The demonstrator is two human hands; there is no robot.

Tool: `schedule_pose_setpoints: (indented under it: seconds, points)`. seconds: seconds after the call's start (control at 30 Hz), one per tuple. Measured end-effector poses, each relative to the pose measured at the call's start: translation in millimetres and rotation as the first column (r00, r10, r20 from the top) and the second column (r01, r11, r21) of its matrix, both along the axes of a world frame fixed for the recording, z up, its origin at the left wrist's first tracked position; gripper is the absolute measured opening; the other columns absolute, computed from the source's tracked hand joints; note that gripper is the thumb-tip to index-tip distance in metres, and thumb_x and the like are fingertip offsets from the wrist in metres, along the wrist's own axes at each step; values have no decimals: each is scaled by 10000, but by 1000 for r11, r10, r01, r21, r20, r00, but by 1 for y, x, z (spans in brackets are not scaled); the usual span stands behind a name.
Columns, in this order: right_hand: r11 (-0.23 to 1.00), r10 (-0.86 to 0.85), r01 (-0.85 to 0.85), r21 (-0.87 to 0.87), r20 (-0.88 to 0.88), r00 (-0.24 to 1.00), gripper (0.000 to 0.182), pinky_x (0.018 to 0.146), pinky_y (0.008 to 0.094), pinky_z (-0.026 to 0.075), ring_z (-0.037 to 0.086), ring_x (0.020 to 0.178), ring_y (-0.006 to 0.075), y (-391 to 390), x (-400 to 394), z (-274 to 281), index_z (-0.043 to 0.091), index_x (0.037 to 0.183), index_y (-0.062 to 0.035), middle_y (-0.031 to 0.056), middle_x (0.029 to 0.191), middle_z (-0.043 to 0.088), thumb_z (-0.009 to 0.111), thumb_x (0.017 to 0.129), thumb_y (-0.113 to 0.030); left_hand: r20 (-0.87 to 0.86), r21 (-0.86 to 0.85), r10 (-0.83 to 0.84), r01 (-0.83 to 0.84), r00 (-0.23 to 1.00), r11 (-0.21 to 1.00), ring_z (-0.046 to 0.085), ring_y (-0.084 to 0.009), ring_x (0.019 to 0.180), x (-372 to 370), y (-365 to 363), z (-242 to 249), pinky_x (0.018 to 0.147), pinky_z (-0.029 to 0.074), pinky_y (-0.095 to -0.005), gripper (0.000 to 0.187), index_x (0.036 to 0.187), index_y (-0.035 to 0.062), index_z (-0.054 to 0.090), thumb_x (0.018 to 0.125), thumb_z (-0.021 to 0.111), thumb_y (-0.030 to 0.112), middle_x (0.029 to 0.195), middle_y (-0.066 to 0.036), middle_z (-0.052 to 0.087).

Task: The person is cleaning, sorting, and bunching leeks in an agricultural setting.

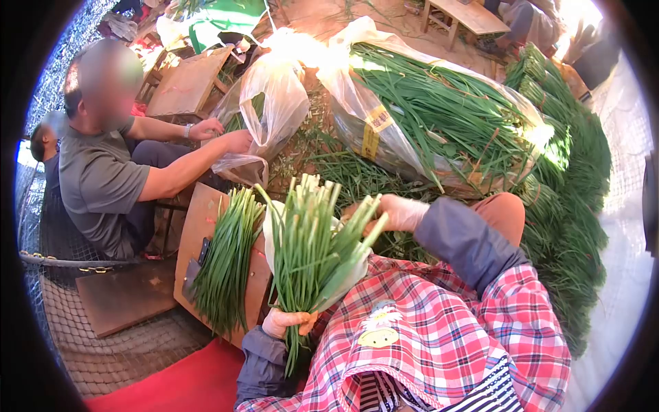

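My left hand (292, 323) is wrapped round the leafy lower part of a bunch of garlic chives (309, 247), whose pale cut ends point up and away from me. At the right side of the cut ends is my right hand (401, 211), its fingers closed against the outer stalks and partly hidden by them. Something white (357, 271) shows behind the held bunch. To its left, a second bundle of chives (230, 264) lies on a wooden board (195, 220), beside a knife (195, 266) with a dark handle.
A large clear plastic bag (343, 89) full of chives lies ahead. More chives (570, 206) are heaped along the right. On the left, a seated person (103, 172) handles another clear bag (274, 103). Wooden stools (467, 15) stand farther back; loose leaves (357, 168) cover the ground.
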State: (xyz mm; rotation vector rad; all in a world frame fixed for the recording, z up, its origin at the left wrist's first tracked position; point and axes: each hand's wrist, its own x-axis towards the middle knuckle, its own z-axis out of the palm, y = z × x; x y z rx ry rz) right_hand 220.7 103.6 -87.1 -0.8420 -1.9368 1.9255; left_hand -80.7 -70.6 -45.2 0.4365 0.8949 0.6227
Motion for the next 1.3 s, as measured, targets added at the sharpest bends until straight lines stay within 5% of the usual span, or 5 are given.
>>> schedule_pose_setpoints:
  seconds: [0.1,0.17,0.67,0.87,1.3]
  points:
    - [564,-302,135,814,51,952,258,665,301,488,576,699,139,26,22,-27,596,1056,-18,15,800,639,584,856,-181,-98,38,-90,94,991,995,538,-161,512,2,4,15,473,413,-277,335,974,-30,574,663,688,22,717,-117,605]
    - [833,-477,497,-243,139,868,346,693,316,485,603,768,184,59,51,-25,549,1082,22,97,839,637,591,855,-237,-158,52,-137,147,978,988,544,-151,527,-1,3,22,477,414,-273,337,980,-18,576,665,693,7,743,-107,615]
    - [710,-694,634,305,155,703,181,620,329,510,635,674,185,73,31,-7,651,880,-17,100,744,662,625,784,-168,-492,137,-168,267,854,954,567,-108,691,4,9,31,620,471,-253,528,1210,30,492,722,692,41,862,-9,621]
    - [834,-157,-511,206,978,138,260,739,390,512,653,835,269,65,80,-67,677,1011,-118,100,888,680,559,782,-153,-877,331,29,561,480,759,621,-219,766,-6,4,40,729,477,-311,577,1244,53,468,698,650,99,872,-121,640]
    - [979,-170,142,143,209,963,194,725,303,479,589,710,142,11,-15,32,675,873,-18,90,749,660,677,768,-182,-757,471,105,428,645,771,614,-217,724,12,15,20,697,479,-306,588,1256,41,452,701,643,83,875,-121,642]
